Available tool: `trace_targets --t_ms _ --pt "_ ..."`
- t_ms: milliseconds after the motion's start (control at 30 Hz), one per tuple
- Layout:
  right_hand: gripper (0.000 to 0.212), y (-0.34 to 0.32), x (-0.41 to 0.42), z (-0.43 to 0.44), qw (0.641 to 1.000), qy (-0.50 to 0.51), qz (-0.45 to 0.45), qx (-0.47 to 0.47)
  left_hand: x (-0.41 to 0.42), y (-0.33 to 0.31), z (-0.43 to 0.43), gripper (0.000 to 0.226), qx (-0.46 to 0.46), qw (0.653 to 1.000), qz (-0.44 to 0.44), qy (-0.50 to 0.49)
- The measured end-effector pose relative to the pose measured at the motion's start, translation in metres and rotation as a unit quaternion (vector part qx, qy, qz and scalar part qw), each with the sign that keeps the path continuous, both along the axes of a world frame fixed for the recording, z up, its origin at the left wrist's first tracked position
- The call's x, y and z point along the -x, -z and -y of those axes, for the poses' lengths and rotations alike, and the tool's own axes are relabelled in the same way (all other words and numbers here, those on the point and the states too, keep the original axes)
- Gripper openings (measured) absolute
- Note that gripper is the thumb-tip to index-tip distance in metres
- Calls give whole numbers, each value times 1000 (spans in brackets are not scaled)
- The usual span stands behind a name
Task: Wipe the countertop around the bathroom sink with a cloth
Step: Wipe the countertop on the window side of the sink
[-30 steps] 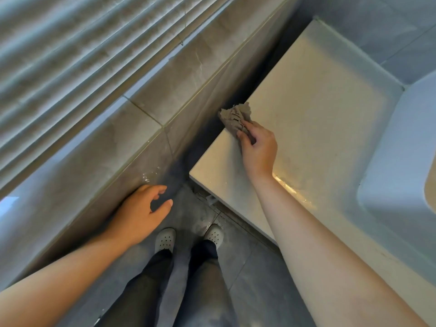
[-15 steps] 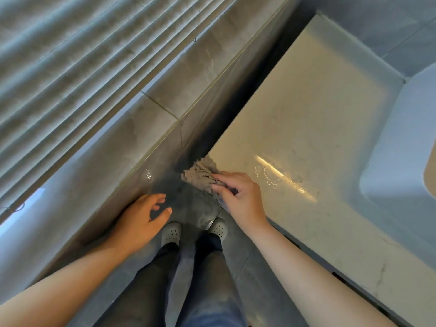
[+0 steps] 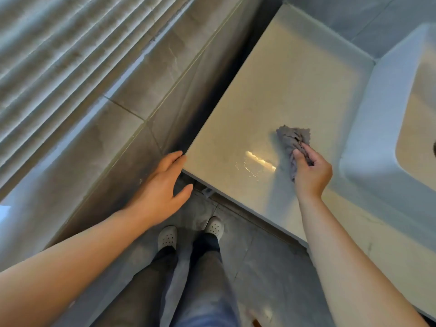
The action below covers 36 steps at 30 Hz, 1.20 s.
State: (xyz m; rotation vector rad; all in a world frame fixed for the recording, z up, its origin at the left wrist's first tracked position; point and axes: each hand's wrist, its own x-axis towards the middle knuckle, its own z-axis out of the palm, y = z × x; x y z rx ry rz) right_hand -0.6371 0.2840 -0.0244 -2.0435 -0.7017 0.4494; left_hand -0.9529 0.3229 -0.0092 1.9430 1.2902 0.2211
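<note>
- The countertop (image 3: 295, 90) is a pale, glossy slab that runs from the top centre of the frame down to the lower right. It has a low raised lip along its far edge.
- A bright glare and thin wet streaks (image 3: 257, 162) sit near its front left corner.
- The sink (image 3: 368, 147) is white with a broad rim. It fills the right edge of the frame, and its rim stands above the slab.
- The cloth (image 3: 293, 138) is grey and bunched. It lies on the countertop at centre right, between the streaks and the sink rim.
- The right hand (image 3: 311, 172) grips the near end of the cloth, with fingers and thumb curled round it. The rest of the cloth spreads out beyond the fingertips.
- The left hand (image 3: 158, 185) is at centre frame with fingers straight and spread, holding nothing. Its fingertips are at the countertop's front left corner, but whether they touch it cannot be told.
- Blinds (image 3: 59, 55) with horizontal slats fill the upper left.
- Below the blinds a grey tiled ledge (image 3: 151, 74) slants across the frame. A dark shadowed gap separates it from the left side of the slab.
- Grey wall tiles (image 3: 354, 20) show at the upper right.
- The floor (image 3: 259, 267) is grey tile at bottom centre. The person stands on it in white perforated shoes (image 3: 167, 237) and dark trousers (image 3: 200, 279).
</note>
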Motion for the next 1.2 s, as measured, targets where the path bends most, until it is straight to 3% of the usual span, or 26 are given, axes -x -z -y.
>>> trace_targets --t_ms 200,433,567,700,800,900,1000,1200 --pt "30 22 22 -2 996 -36 79 -14 -8 7 -3 68 -12 999 -32 32" --pt "30 24 98 16 984 -148 101 2 -3 5 -10 64 15 1000 -9 15" --pt "30 21 128 38 976 -206 75 9 0 3 -12 67 12 999 -19 44" --pt "33 -1 131 56 977 -205 -59 11 2 3 -12 70 7 997 -36 69" --pt "33 -14 112 69 986 -152 -74 -6 1 5 -12 74 -3 994 -56 90" --pt "32 -16 70 72 1000 -5 -21 -20 -5 5 -10 79 -27 988 -98 118" --pt "31 -8 22 72 992 121 19 -26 -12 2 -5 81 -35 981 -139 130" --pt "33 22 -17 65 984 162 68 19 -18 -1 0 82 -33 976 -168 131"
